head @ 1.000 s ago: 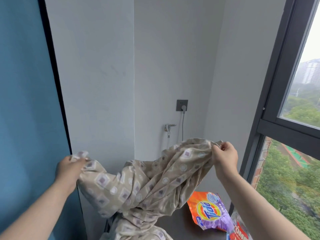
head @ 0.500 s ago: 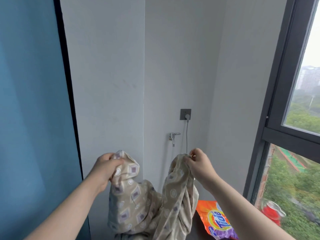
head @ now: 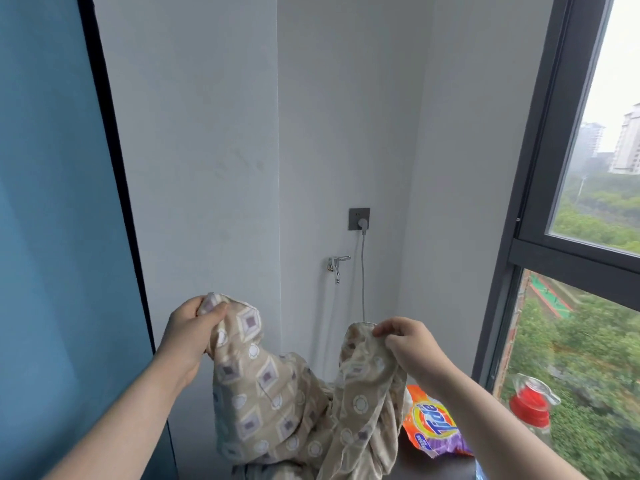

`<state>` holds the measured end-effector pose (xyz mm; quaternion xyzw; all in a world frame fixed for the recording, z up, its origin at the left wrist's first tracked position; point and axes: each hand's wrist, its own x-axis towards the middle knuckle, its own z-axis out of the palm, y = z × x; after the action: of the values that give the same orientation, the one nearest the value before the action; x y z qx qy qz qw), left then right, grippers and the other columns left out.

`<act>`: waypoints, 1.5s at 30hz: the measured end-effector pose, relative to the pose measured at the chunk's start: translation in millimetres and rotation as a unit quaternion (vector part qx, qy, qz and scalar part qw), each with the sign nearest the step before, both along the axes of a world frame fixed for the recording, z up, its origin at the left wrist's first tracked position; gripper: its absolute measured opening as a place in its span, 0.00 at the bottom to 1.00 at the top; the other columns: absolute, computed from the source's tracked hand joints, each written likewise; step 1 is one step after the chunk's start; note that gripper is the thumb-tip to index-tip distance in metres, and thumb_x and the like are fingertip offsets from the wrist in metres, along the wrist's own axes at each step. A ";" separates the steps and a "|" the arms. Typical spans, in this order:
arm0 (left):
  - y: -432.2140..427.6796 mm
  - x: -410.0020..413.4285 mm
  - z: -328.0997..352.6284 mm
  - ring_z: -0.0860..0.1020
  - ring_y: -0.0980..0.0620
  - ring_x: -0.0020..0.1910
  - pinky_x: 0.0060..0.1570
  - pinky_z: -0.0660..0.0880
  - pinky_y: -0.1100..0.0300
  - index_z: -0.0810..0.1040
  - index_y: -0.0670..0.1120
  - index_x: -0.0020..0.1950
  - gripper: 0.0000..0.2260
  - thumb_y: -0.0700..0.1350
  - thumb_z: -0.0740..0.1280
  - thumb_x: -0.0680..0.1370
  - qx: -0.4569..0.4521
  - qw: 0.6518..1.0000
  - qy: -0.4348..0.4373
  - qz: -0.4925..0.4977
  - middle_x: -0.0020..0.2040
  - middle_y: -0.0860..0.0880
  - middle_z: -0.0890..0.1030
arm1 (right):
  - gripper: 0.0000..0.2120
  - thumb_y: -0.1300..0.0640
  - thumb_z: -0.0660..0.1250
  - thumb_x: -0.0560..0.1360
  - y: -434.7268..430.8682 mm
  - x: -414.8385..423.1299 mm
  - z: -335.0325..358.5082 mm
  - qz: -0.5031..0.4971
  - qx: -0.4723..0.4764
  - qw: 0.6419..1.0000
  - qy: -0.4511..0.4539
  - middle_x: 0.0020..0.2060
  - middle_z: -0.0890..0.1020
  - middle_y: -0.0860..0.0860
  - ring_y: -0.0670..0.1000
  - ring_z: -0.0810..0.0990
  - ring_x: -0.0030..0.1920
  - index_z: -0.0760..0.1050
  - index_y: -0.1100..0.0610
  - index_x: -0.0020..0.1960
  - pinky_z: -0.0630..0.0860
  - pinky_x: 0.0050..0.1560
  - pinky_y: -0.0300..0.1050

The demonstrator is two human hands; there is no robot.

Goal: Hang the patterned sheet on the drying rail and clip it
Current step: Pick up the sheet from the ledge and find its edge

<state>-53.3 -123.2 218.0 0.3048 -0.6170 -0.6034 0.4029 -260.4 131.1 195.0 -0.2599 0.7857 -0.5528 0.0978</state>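
Observation:
The patterned sheet [head: 277,403], beige with purple squares and white circles, hangs bunched between my hands in the lower middle of the head view. My left hand [head: 188,332] grips one gathered end at about waist height. My right hand [head: 407,344] pinches another part of the edge to the right, a little lower. The cloth sags in a deep fold between them and drops out of the frame below. No drying rail or clip is in view.
A grey wall corner faces me with a socket [head: 359,219], a plugged cable and a tap [head: 337,265]. A blue panel [head: 52,237] is on the left, a dark-framed window [head: 540,188] on the right. A Tide bag [head: 433,427] and a red-capped container [head: 530,407] sit low right.
My hands have come closer together, from a wide spread to a narrow gap, so the sheet now hangs in a deep fold. The view has tilted up slightly.

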 end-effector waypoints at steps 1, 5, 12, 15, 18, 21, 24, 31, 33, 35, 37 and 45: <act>-2.3 -2.4 -1.9 0.81 0.40 0.46 0.45 0.75 0.50 0.80 0.42 0.47 0.04 0.41 0.67 0.78 0.007 1.000 0.004 0.017 0.45 0.41 0.83 | 0.20 0.72 0.55 0.68 0.4 0.0 -1.5 -0.001 -0.002 1.000 -0.006 0.39 0.84 0.59 0.55 0.77 0.36 0.82 0.55 0.40 0.74 0.38 0.49; 11.7 -17.3 -3.7 0.81 0.42 0.45 0.44 0.75 0.52 0.79 0.41 0.50 0.04 0.40 0.69 0.77 0.059 0.996 0.035 -0.053 0.47 0.40 0.83 | 0.21 0.75 0.54 0.68 -5.6 13.8 -8.2 0.028 -0.037 0.998 -0.034 0.34 0.81 0.53 0.53 0.76 0.36 0.81 0.56 0.39 0.71 0.38 0.46; 57.6 -43.7 1.2 0.80 0.46 0.42 0.39 0.76 0.57 0.80 0.38 0.52 0.11 0.38 0.71 0.70 0.117 0.961 0.067 -0.240 0.43 0.41 0.80 | 0.16 0.70 0.64 0.67 -41.6 50.0 -37.1 0.209 -0.147 0.960 -0.118 0.41 0.77 0.58 0.54 0.74 0.43 0.76 0.69 0.54 0.69 0.45 0.49; 60.4 -52.7 -9.8 0.80 0.44 0.43 0.38 0.79 0.56 0.76 0.33 0.59 0.11 0.36 0.62 0.78 0.202 0.943 0.075 -0.252 0.45 0.38 0.80 | 0.18 0.66 0.70 0.72 -54.4 55.1 -48.6 0.271 -0.167 0.936 -0.153 0.51 0.81 0.69 0.63 0.81 0.52 0.77 0.63 0.61 0.76 0.56 0.57; 62.5 -59.4 -21.7 0.79 0.41 0.48 0.45 0.78 0.50 0.74 0.33 0.60 0.11 0.36 0.60 0.79 0.238 0.931 0.073 -0.266 0.51 0.35 0.78 | 0.14 0.55 0.76 0.68 -68.9 57.2 -62.0 0.186 -0.119 0.971 -0.089 0.47 0.84 0.65 0.58 0.83 0.49 0.81 0.62 0.50 0.78 0.54 0.59; 52.1 -59.8 -25.0 0.81 0.42 0.44 0.42 0.80 0.50 0.77 0.39 0.54 0.06 0.36 0.61 0.80 0.172 0.954 0.053 -0.240 0.47 0.40 0.81 | 0.11 0.54 0.74 0.70 -78.2 49.3 -68.2 0.076 -0.075 0.992 -0.065 0.34 0.83 0.58 0.48 0.79 0.37 0.80 0.62 0.38 0.77 0.40 0.48; 25.2 -51.0 -55.7 0.81 0.45 0.48 0.49 0.79 0.50 0.78 0.45 0.52 0.04 0.39 0.64 0.80 0.055 0.988 -0.038 -0.139 0.49 0.44 0.80 | 0.18 0.54 0.70 0.75 -80.8 32.1 -69.7 0.002 0.048 0.995 0.090 0.27 0.73 0.48 0.45 0.70 0.29 0.70 0.54 0.29 0.65 0.32 0.42; 36.8 9.9 -251.0 0.78 0.43 0.56 0.50 0.73 0.55 0.78 0.43 0.57 0.14 0.49 0.70 0.76 0.194 0.953 -0.233 0.027 0.53 0.44 0.80 | 0.09 0.61 0.57 0.78 -101.3 4.0 -141.2 0.080 0.285 0.931 0.211 0.54 0.73 0.61 0.63 0.75 0.52 0.74 0.64 0.50 0.72 0.53 0.54; 49.5 20.3 -286.3 0.77 0.46 0.58 0.54 0.72 0.54 0.74 0.48 0.64 0.31 0.64 0.70 0.67 0.206 0.923 -0.326 -0.020 0.60 0.46 0.78 | 0.13 0.58 0.54 0.76 -105.7 1.7 -166.6 0.103 0.298 0.929 0.192 0.55 0.73 0.62 0.64 0.75 0.53 0.74 0.65 0.49 0.73 0.54 0.56; 54.1 21.2 -306.3 0.76 0.48 0.57 0.55 0.71 0.54 0.71 0.52 0.67 0.36 0.69 0.66 0.63 0.170 0.905 -0.386 -0.049 0.63 0.47 0.77 | 0.13 0.59 0.54 0.78 -109.7 -2.1 -192.9 0.095 0.310 0.932 0.162 0.59 0.73 0.63 0.65 0.74 0.59 0.73 0.66 0.47 0.72 0.56 0.54; 54.4 16.6 -311.2 0.75 0.46 0.57 0.54 0.71 0.53 0.71 0.51 0.68 0.33 0.67 0.64 0.67 0.123 0.899 -0.418 -0.049 0.64 0.45 0.76 | 0.10 0.62 0.54 0.80 -111.4 -4.2 -210.5 0.097 0.322 0.930 0.149 0.63 0.73 0.64 0.64 0.71 0.64 0.72 0.66 0.46 0.69 0.57 0.51; 60.3 12.4 -316.8 0.77 0.51 0.42 0.42 0.75 0.55 0.75 0.59 0.40 0.15 0.63 0.54 0.78 0.061 0.891 -0.450 0.030 0.43 0.53 0.80 | 0.15 0.53 0.57 0.80 -123.6 2.7 -228.0 0.060 0.321 0.944 0.056 0.44 0.76 0.54 0.57 0.74 0.47 0.63 0.53 0.35 0.67 0.46 0.47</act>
<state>-40.9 -62.9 -98.9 0.5856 -0.6850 -0.4259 0.0809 -257.8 7.5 -33.0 -0.2918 0.9086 -0.2493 0.1647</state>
